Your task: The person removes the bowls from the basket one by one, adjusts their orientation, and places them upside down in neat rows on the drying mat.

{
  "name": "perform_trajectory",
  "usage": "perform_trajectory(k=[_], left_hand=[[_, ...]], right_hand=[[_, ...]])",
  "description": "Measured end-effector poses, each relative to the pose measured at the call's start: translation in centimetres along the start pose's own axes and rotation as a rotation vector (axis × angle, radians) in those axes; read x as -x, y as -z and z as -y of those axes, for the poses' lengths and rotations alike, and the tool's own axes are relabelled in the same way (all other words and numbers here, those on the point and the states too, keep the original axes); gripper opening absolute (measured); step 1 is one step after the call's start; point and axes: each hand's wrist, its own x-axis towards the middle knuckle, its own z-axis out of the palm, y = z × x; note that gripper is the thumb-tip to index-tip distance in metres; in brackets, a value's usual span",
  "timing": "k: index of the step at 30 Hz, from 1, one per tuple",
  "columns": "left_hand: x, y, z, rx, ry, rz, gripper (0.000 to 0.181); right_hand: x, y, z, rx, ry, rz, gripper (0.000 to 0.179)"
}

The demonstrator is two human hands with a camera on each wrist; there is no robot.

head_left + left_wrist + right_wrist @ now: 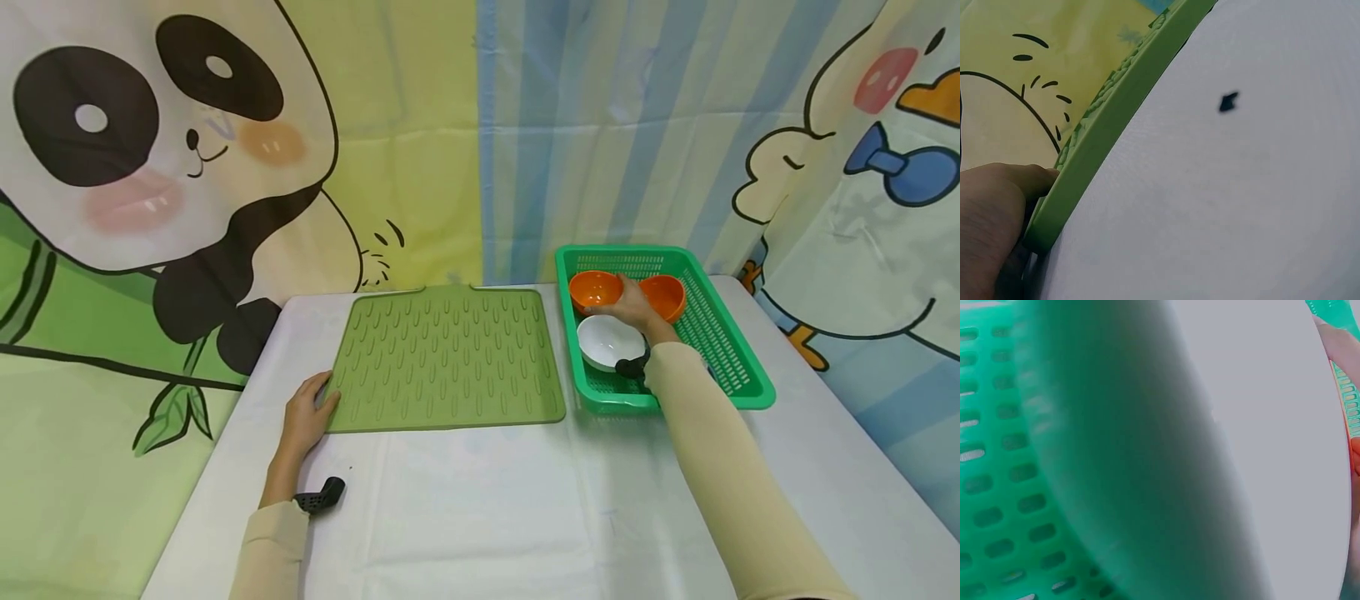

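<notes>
My left hand rests at the near left corner of a green ribbed mat, its thumb and fingertips touching the edge. In the left wrist view a digit lies over the mat's raised rim; the other fingers are mostly hidden. Inside a green plastic basket, my right hand grips the right side of an orange bowl. A second orange bowl leans beside that hand. Just in front sits a white bowl, whose side fills much of the right wrist view.
A white cloth covers the table, with a small dark speck near the mat. Printed curtains hang along the back and sides. The basket's slotted wall shows close to the white bowl.
</notes>
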Motion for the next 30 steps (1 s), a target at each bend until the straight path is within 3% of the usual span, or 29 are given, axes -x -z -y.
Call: perform_trajectory(k=[14,19,30], left_hand=[[0.0,-0.2,0.2,0.001,0.02,0.01,0.047],[-0.1,-0.1,0.0,0.002,0.016,0.007,0.047],[-0.1,0.1,-0.1,-0.003,0.023,0.019,0.047]], right_hand=[[0.1,0.3,-0.1,-0.038,0.04,-0.059,0.109],[0.1,0.8,0.3,-0.041,0.018,-0.07,0.109],[0.1,0.6,0.1,0.012,0.023,-0.025,0.106]])
